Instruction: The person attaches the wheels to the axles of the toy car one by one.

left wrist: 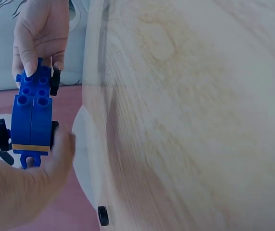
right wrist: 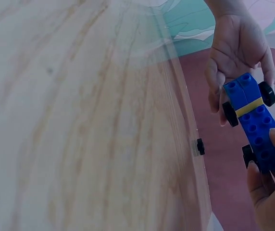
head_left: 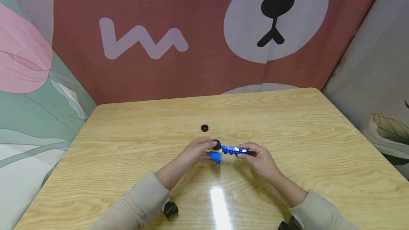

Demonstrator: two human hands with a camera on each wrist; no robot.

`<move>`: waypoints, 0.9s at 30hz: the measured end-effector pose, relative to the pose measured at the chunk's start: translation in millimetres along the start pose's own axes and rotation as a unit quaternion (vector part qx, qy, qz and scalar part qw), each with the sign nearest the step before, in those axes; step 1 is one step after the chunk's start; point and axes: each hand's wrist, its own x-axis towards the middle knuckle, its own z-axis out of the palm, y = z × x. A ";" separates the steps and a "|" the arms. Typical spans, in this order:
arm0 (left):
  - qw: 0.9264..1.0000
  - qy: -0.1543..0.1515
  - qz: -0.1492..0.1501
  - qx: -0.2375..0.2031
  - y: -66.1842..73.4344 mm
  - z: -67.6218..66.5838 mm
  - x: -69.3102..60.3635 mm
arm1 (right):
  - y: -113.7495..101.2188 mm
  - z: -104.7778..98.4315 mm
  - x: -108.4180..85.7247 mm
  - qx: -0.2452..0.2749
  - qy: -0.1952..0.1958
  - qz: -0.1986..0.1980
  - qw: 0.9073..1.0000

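A blue brick-built toy car (head_left: 215, 156) with a yellow stripe is held above the table between both hands. My left hand (head_left: 191, 152) grips its striped end around two black wheels (right wrist: 230, 114). My right hand (head_left: 262, 161) pinches the studded far end. In the left wrist view, that end of the car (left wrist: 31, 122) has a black wheel (left wrist: 55, 83) on one side and a bare blue stub on the other. A loose black wheel (head_left: 205, 127) lies on the table beyond the hands.
The wooden table (head_left: 143, 127) extends around and beyond the hands. Behind it hangs a reddish-brown cloth (head_left: 201, 70) with a bear face, with patterned cloths at both sides. Dark wrist devices (head_left: 170, 209) are by the sleeves.
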 end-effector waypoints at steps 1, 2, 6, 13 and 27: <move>1.000 -0.009 -0.003 -0.007 -0.3 0.1 -0.1 | -0.2 0.2 -0.2 0.001 0.001 0.003 1.000; 1.000 -0.016 -0.005 -0.014 -0.8 0.3 -0.1 | -0.5 0.4 -0.4 0.002 0.001 0.005 1.000; 0.999 -0.025 -0.008 -0.022 -2.7 1.3 1.8 | -1.9 0.2 -0.7 -0.006 0.004 0.011 1.000; 0.999 -0.031 -0.005 -0.016 -4.0 0.3 2.6 | -5.2 -2.6 1.5 -0.059 -0.021 -0.024 0.998; 0.998 -0.049 0.009 -0.027 -1.3 -2.4 1.4 | -23.0 -11.3 21.2 -0.067 -0.217 0.038 0.973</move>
